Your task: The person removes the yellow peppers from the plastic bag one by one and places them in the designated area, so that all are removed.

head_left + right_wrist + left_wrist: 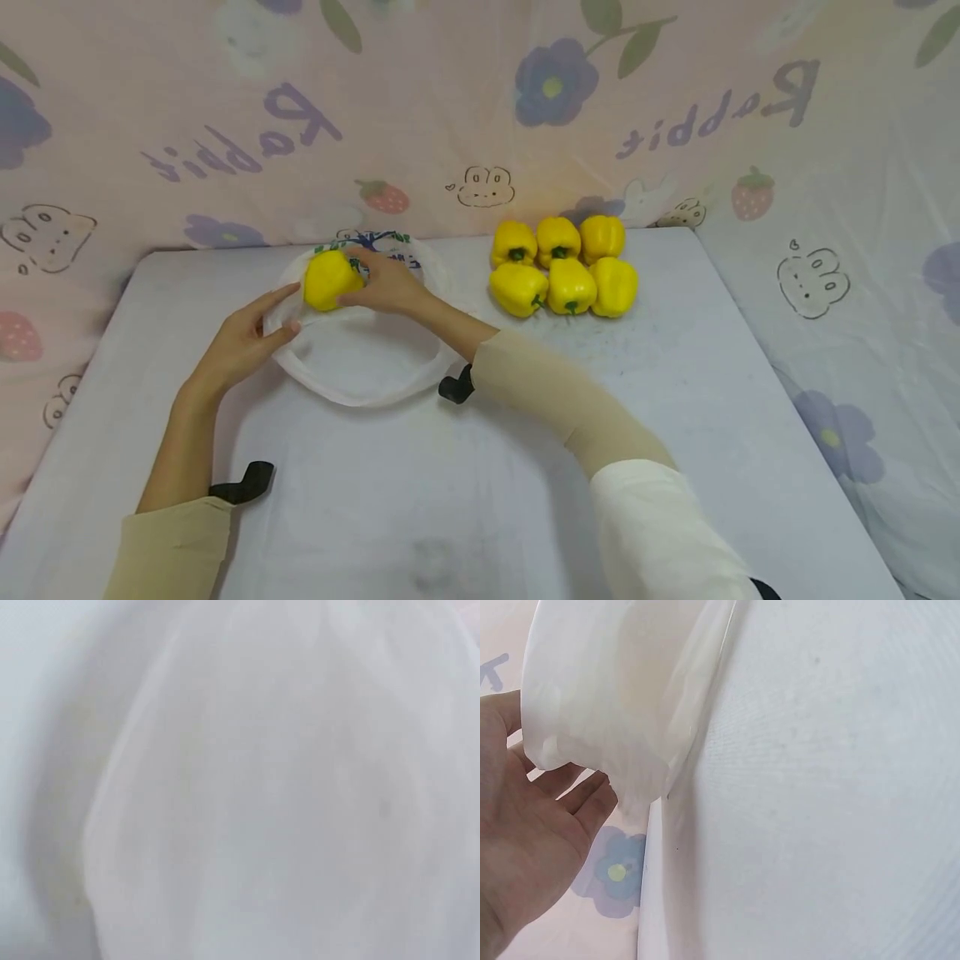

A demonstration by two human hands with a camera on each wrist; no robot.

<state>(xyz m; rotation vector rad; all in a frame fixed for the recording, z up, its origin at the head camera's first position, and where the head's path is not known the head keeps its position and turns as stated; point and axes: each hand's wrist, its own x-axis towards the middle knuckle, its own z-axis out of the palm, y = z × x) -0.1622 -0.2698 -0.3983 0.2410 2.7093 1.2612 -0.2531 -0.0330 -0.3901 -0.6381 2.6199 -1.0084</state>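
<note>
A yellow bell pepper [328, 282] is gripped between the thumb and fingers of my right hand [386, 283], at the left side of the mouth of a white plastic bag [360, 398]. The bag lies spread wide on the table, with blue and green print showing at its far side. At the bag's left rim, my left hand [240, 337] holds the edge between thumb and fingers. Thin white film [622, 690] hangs from that hand [536, 825] in the left wrist view. In the right wrist view, the bag [255, 787] fills most of the picture and hides hand and pepper.
Several yellow bell peppers [572, 287] stand in two rows to the right of the bag, near the table's far edge. The table [480, 483] has a white cover. A printed cloth [450, 108] with rabbits and flowers hangs behind and beside it.
</note>
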